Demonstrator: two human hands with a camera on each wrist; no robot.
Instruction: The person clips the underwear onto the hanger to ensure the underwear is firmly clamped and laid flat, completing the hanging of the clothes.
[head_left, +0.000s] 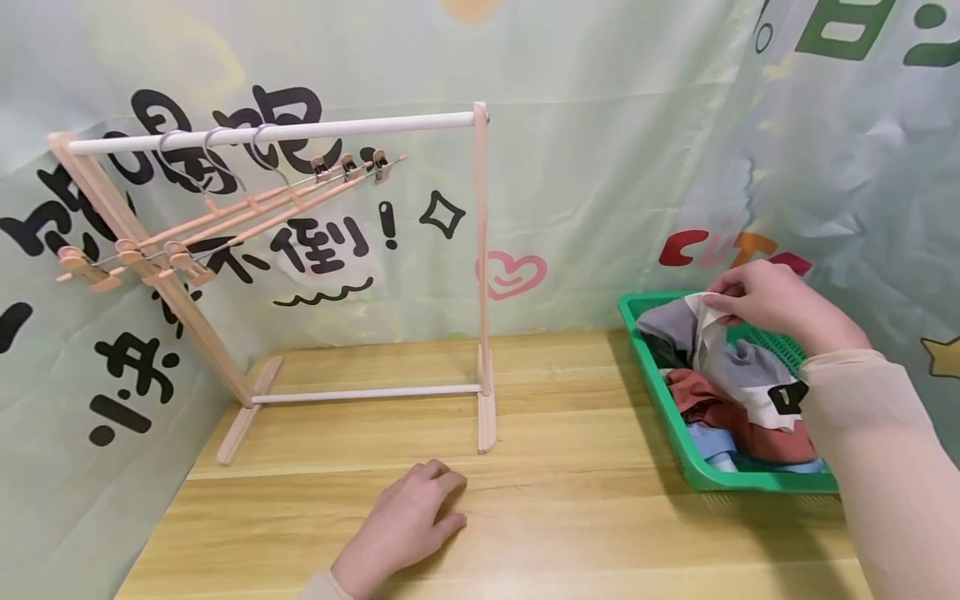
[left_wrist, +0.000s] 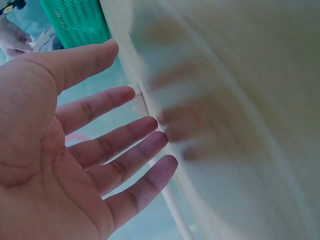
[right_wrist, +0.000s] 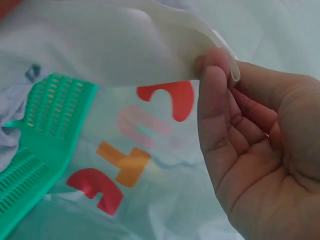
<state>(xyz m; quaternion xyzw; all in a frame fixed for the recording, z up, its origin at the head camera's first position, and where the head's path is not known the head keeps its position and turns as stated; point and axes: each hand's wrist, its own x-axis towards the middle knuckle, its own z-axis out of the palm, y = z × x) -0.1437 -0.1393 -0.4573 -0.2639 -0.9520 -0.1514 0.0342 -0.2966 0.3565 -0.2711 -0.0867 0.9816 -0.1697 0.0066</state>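
My right hand pinches the edge of a grey and white garment over the green basket. In the right wrist view, thumb and fingers close on a pale, folded hem of the cloth. The rest of the garment lies in the basket, on top of a rust-red cloth and a light blue one. My left hand is by the wooden table's near side, its fingers loosely extended and holding nothing. The left wrist view shows its palm and spread fingers.
A wooden rack with a white top bar stands at the back left. Several clip hangers hang from that bar. Printed fabric covers the wall behind the table.
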